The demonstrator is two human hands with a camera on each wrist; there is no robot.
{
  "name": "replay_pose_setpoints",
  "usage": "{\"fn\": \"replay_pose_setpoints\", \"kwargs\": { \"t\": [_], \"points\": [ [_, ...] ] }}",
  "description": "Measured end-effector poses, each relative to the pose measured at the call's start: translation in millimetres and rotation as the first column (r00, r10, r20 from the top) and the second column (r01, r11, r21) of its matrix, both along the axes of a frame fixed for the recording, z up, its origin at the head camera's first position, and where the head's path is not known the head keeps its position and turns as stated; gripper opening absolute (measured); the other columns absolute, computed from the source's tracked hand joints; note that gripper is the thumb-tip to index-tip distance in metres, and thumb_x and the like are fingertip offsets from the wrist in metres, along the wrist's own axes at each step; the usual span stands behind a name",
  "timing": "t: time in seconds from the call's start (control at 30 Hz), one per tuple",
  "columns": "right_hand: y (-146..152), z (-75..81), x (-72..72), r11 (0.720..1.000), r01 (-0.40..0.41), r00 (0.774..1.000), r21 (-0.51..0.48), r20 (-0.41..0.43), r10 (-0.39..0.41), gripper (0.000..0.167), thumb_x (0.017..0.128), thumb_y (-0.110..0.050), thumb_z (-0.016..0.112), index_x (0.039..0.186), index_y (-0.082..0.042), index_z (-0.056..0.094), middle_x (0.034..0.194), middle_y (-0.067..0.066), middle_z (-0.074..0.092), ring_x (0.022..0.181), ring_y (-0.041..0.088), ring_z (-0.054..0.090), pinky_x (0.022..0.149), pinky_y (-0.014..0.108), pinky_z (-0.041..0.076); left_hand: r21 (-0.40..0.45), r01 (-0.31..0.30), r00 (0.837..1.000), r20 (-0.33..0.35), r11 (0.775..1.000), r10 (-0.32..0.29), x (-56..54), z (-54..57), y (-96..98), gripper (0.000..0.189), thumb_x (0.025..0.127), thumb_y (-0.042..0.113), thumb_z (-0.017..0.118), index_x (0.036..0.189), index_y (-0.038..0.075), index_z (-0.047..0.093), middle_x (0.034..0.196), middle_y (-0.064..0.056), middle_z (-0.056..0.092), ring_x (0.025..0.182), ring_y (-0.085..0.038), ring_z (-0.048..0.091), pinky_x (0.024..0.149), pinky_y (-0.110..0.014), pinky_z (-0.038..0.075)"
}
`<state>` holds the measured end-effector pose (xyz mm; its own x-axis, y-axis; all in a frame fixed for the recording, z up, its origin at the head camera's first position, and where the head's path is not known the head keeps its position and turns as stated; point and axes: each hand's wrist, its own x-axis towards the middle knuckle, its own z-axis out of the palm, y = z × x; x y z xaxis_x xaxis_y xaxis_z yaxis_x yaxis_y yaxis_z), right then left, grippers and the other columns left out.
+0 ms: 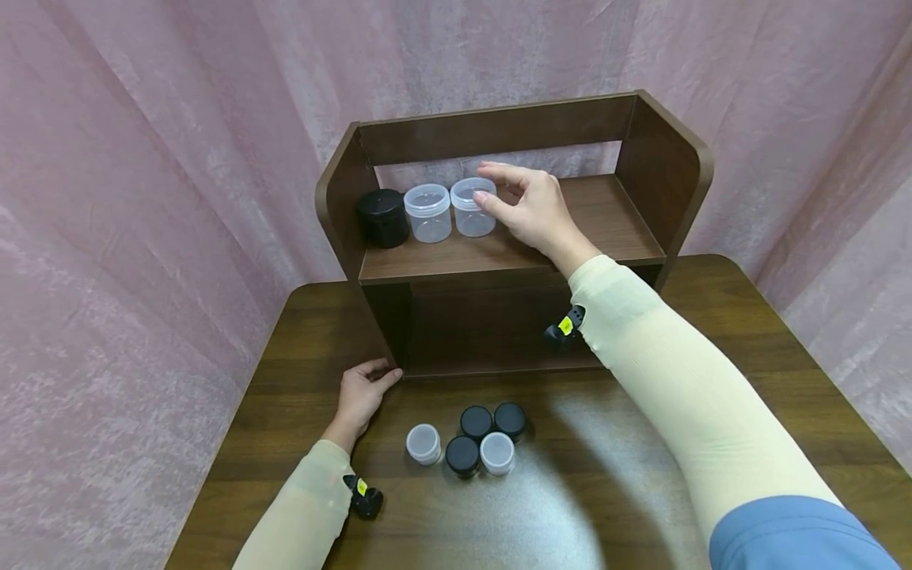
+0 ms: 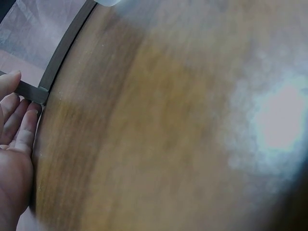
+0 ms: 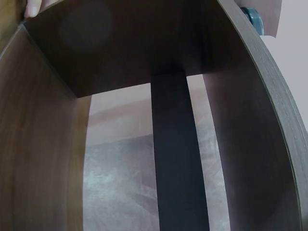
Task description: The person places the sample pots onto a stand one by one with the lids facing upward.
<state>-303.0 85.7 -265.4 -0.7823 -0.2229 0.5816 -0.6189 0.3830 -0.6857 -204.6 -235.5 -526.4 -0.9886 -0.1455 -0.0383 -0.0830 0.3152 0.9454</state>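
My right hand [image 1: 534,206] is over the upper board of the brown wooden shelf [image 1: 499,277]. Its thumb and fingers pinch the rim of a clear plastic jar [image 1: 473,220] from the right side. That jar stands upright beside a second clear jar [image 1: 427,218], and a black jar [image 1: 385,218] is at the left end of the row. Down at the shelf's lower left front corner, my left hand [image 1: 359,398] grips the side panel between thumb and fingers. The left wrist view catches those fingers [image 2: 26,127] at the dark panel edge.
On the wooden table [image 1: 299,348], in front of the shelf, small jars stand grouped: black-lidded ones [image 1: 463,457] and white-lidded ones [image 1: 497,453]. Pink curtains [image 1: 178,158] hang behind. The shelf's right side panel [image 1: 666,166] rises beyond my right hand.
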Motion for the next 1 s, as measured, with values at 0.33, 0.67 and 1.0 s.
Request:
{"fn": "replay_pose_setpoints", "kwargs": {
  "t": [0.33, 0.67, 1.0],
  "points": [
    [11.0, 4.5, 12.0, 0.989, 0.089, 0.989, -0.116, -0.107, -0.102, 0.034, 0.089, -0.022, 0.07, 0.12, -0.01, 0.068, 0.128, -0.002, 0.062, 0.118, 0.0, 0.052, 0.098, 0.026, 0.042, 0.018, -0.007, 1.0, -0.026, 1.0, 0.008, -5.5, -1.6, 4.8, 0.043, 0.081, 0.023, 0.079, 0.116, 0.002, 0.067, 0.117, -0.013, 0.065, 0.105, -0.023, 0.061, 0.079, -0.025, 0.05],
    [24.1, -4.4, 77.2, 0.998, -0.037, 0.918, -0.049, -0.396, 0.014, 0.027, 0.081, -0.001, 0.072, 0.108, 0.004, 0.069, 0.111, 0.015, 0.069, 0.108, 0.024, 0.062, 0.096, 0.031, 0.045, 0.02, -0.016, 0.999, -0.05, 1.0, 0.017, -7.2, -5.2, 6.7, 0.041, 0.081, 0.021, 0.079, 0.115, 0.001, 0.068, 0.115, -0.013, 0.066, 0.103, -0.022, 0.061, 0.077, -0.022, 0.049],
    [50.9, -67.6, 104.5, 0.966, -0.186, 0.884, 0.178, -0.399, 0.244, 0.033, 0.076, -0.006, 0.077, 0.108, -0.004, 0.072, 0.107, 0.004, 0.071, 0.099, 0.02, 0.067, 0.091, 0.023, 0.046, 0.047, -0.003, 0.998, -0.055, 0.999, 0.006, -7.5, -7.8, 8.2, 0.04, 0.081, 0.021, 0.08, 0.114, 0.0, 0.068, 0.113, -0.015, 0.066, 0.102, -0.024, 0.062, 0.075, -0.019, 0.048]
  ]
}}
